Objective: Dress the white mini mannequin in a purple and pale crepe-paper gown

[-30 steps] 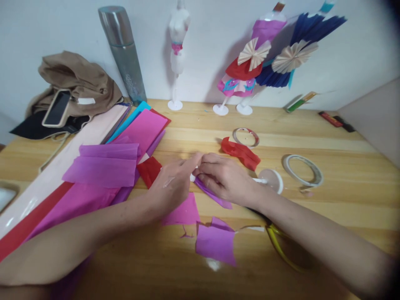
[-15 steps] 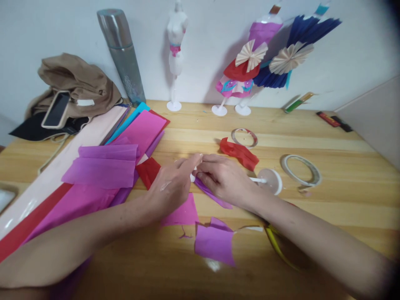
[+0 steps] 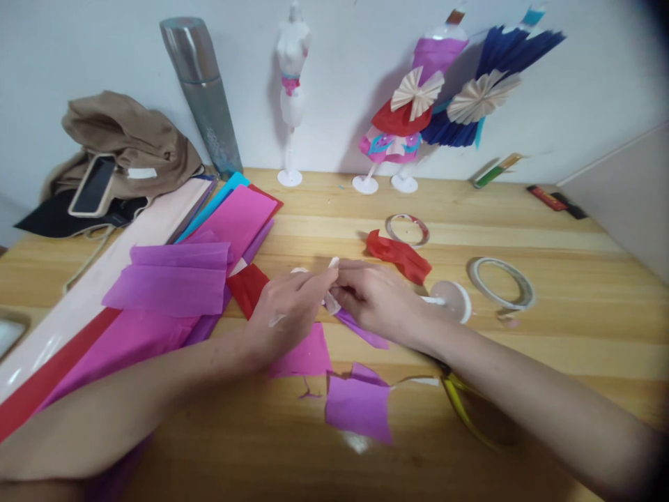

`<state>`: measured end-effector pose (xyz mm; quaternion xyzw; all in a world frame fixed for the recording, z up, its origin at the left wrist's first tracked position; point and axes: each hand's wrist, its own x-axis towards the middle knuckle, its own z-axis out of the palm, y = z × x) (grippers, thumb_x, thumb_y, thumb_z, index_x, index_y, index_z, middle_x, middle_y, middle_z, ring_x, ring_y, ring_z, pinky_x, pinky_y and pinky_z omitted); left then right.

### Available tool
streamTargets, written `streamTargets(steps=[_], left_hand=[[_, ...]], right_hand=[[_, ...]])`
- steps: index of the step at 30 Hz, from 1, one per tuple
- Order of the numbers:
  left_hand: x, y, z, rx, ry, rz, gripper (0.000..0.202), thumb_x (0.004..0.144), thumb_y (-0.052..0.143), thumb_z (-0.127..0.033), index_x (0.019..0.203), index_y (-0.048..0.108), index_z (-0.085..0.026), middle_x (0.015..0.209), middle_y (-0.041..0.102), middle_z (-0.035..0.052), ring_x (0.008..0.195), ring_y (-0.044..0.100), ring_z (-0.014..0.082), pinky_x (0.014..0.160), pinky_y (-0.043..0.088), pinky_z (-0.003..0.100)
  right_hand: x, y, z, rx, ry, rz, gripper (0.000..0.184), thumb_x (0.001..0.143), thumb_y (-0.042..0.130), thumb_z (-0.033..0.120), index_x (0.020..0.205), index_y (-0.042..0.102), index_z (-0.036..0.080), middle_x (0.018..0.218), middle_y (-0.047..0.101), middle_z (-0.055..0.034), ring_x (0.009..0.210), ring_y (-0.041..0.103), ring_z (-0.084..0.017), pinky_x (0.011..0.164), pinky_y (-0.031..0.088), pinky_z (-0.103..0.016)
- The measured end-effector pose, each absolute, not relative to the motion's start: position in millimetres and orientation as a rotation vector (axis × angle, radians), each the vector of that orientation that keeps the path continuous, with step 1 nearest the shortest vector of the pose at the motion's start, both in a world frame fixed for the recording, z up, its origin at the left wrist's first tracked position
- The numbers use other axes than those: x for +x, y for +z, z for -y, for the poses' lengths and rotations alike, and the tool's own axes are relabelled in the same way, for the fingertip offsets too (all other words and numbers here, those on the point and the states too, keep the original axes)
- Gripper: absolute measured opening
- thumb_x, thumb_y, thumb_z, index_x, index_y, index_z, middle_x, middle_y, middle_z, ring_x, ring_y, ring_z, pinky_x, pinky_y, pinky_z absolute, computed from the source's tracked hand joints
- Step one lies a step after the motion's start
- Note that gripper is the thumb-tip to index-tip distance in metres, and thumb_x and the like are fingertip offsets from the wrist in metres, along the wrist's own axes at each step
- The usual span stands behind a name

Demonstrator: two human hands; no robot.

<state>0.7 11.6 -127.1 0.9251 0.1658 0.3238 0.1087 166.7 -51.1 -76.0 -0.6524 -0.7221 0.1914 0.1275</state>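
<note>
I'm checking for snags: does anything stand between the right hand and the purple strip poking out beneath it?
Nothing visible does: the purple strip shows right under the right hand. The left hand is close alongside, and the crumpled red paper lies beyond, out of the way. Any contact itself is hidden.

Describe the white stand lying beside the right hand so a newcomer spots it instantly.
On the wooden table, find the right hand, near the middle. Just right of it lies the white stand, a thin rod ending in a round base. Unlike the upright stands along the wall, this one is on its side.
</note>
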Motion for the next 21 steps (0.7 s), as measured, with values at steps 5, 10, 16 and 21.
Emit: streamTargets(steps=[5, 10, 16, 21], left_hand=[[1.2, -130.6, -11.8, 2.719, 1.041, -0.431, 0.031, 0.092, 0.044, -0.007, 0.120, 0.055, -0.010, 0.084, 0.070, 0.0038, 0.072, 0.065, 0.0156, 0.064, 0.052, 0.027], [0.1, -129.7, -10.4, 2.730, 0.918, -0.437, 0.041, 0.093, 0.038, -0.008, 0.132, 0.046, -0.011, 0.091, 0.069, 0.0057, 0.078, 0.064, 0.0175, 0.068, 0.053, 0.029], [0.4, -127.2, -8.7, 2.670, 0.739, -0.510, 0.051, 0.091, 0.038, -0.007, 0.141, 0.039, -0.018, 0.108, 0.068, 0.0084, 0.095, 0.065, 0.0202, 0.082, 0.054, 0.033], [3.0, -129.8, -7.3, 2.684, 0.745, -0.555, 0.050, 0.092, 0.039, -0.008, 0.141, 0.041, -0.015, 0.097, 0.066, 0.0083, 0.087, 0.064, 0.0209, 0.076, 0.055, 0.034]], right_hand=[[167.1, -69.1, 49.3, -1.946, 0.661, 2.074, 0.019, 0.076, 0.048, 0.003, 0.067, 0.058, 0.016, 0.075, 0.064, -0.0036, 0.063, 0.051, -0.012, 0.059, 0.031, -0.025], [169.2, -72.1, 51.4, -1.915, 0.600, 2.102, 0.014, 0.070, 0.054, 0.006, 0.063, 0.052, 0.018, 0.069, 0.058, -0.0010, 0.057, 0.044, -0.011, 0.055, 0.027, -0.025], [168.7, -75.3, 52.2, -1.912, 0.533, 2.115, 0.019, 0.070, 0.056, 0.006, 0.060, 0.046, 0.018, 0.065, 0.055, -0.0001, 0.055, 0.041, -0.010, 0.054, 0.026, -0.024], [169.0, -76.7, 51.2, -1.872, 0.507, 2.129, 0.017, 0.072, 0.056, 0.008, 0.060, 0.050, 0.018, 0.061, 0.054, -0.0001, 0.055, 0.044, -0.011, 0.053, 0.027, -0.025]])
